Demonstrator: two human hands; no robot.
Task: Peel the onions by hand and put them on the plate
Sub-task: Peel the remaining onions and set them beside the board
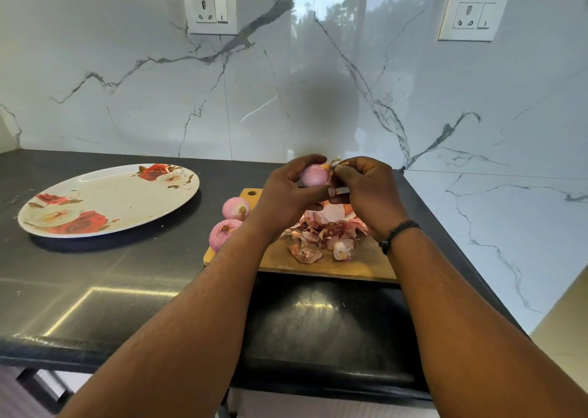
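— Where was the onion being worked on, and how was it held?

— The left hand [286,188] curled round a pink onion [314,175], thumb under and fingers over, raised above the far end of the wooden cutting board [356,265]. Its smooth, glossy, rounded side faced the camera; I could not tell which way its long axis ran. The right hand [366,188] pinched a thin, papery strip of skin [336,165] at the onion's right side, fingertips bunched tight.

— And the rest?

— Two more peeled onions [236,208] lay at the board's left edge, one behind the other, each showing a pale brownish cut end toward the camera. A heap of dry, crinkled, reddish peels [321,236] lay on the board beneath the hands.

— The plate?

— The oval plate [105,195], white with red rose prints, sat on the dark, polished table [95,284] well to the left of the board, long axis running from near left to far right. It held no onions. A dark beaded wristband [397,234] circled the right wrist.
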